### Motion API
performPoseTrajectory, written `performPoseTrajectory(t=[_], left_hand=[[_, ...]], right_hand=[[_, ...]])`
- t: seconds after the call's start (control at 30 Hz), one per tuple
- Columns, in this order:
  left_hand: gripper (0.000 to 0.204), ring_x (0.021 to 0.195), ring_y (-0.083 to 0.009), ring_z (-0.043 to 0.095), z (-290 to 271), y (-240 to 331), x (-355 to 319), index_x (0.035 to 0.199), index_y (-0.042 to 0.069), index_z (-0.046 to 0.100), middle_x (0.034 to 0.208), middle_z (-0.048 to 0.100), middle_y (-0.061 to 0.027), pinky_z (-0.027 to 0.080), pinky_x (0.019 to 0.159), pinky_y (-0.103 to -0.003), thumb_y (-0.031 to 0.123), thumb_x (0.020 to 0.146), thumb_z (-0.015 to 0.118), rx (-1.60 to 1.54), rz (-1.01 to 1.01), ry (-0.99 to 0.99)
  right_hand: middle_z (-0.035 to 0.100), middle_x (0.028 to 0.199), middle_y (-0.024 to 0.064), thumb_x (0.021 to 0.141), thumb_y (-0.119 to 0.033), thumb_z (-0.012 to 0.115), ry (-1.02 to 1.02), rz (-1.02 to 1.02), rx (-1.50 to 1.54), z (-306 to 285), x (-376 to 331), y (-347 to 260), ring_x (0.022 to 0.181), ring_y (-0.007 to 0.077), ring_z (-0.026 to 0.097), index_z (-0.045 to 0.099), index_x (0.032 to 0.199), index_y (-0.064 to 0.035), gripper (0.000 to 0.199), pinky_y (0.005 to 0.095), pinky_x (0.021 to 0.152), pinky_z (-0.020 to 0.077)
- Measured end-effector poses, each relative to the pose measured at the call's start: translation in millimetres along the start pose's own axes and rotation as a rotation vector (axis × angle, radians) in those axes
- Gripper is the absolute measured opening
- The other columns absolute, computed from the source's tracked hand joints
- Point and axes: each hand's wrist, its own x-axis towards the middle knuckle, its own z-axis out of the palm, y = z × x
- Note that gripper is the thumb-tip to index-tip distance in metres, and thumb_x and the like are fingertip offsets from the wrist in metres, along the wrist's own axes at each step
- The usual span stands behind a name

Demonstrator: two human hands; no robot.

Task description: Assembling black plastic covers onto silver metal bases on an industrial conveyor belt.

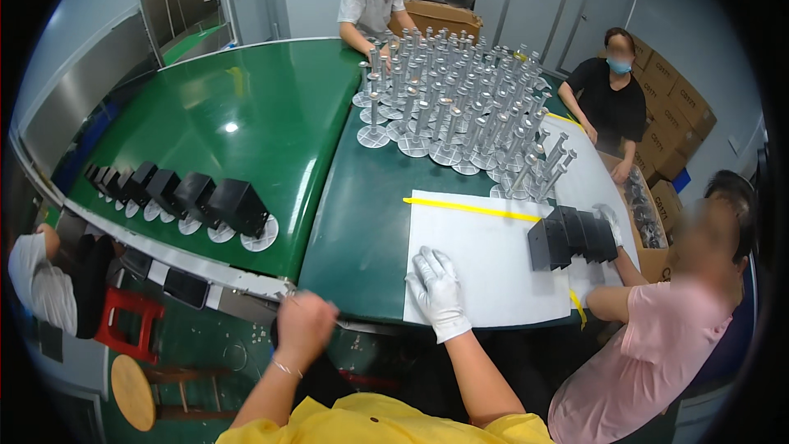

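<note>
Crowding beyond right hand [434,288]: metal stands [424,120] | rightward: black boxes [573,236]

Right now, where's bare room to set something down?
Free: the white sheet between your right hand and the black boxes; the table between sheet, metal stands and belt; the belt beyond its box row. Crowded: among the stands, and at the sheet's right, with boxes and a co-worker's hand.

A white sheet [493,279] lies flat on the green table [362,214].
</note>
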Motion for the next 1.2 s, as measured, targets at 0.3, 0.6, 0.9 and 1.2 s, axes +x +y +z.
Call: performPoseTrajectory(t=[0.3,0.6,0.9,1.2], left_hand=[[0.061,0.136,-0.0421,0.051,287.5,-38.9,-171.8,0.146,0.007,0.054,0.147,0.056,-0.0216,0.039,0.117,-0.047,0.047,0.1,0.05,-0.463,0.075,-1.785],[0.061,0.135,-0.0416,0.052,371.4,-109.5,-32.3,0.144,0.006,0.056,0.146,0.057,-0.0222,0.039,0.116,-0.047,0.048,0.1,0.05,-0.45,0.219,-1.395],[0.06,0.134,-0.041,0.053,352.7,-87.6,-15.1,0.141,0.006,0.059,0.144,0.058,-0.0229,0.039,0.116,-0.046,0.049,0.101,0.049,-0.391,0.281,-0.971],[0.059,0.133,-0.0403,0.054,330.6,-41.9,-54.3,0.139,0.006,0.061,0.142,0.059,-0.0236,0.039,0.116,-0.046,0.05,0.101,0.049,-0.224,0.329,-0.329]], right_hand=[[0.06,0.064,0.0137,0.091,-0.014,0.076,-0.232,-0.15,0.359,18.4,118.5,-19.4,0.057,0.0345,0.059,0.065,0.07,-0.0039,0.026,0.0415,0.056,0.0489],[0.052,0.069,0.0071,0.09,-0.012,0.071,-0.481,-0.317,0.622,24.8,122.8,6.1,0.062,0.0258,0.054,0.07,0.087,-0.0081,0.005,0.0407,0.058,0.045],[0.046,0.066,0.0096,0.097,-0.023,0.064,-0.5,-0.19,0.696,27.9,125.5,12.4,0.059,0.0289,0.05,0.064,0.078,-0.0095,0.024,0.0426,0.057,0.0407],[0.038,0.056,0.0087,0.094,-0.014,0.075,-0.42,-0.253,0.742,34.1,114.0,0.2,0.046,0.0239,0.044,0.054,0.064,-0.0056,0.037,0.0364,0.046,0.0381]])
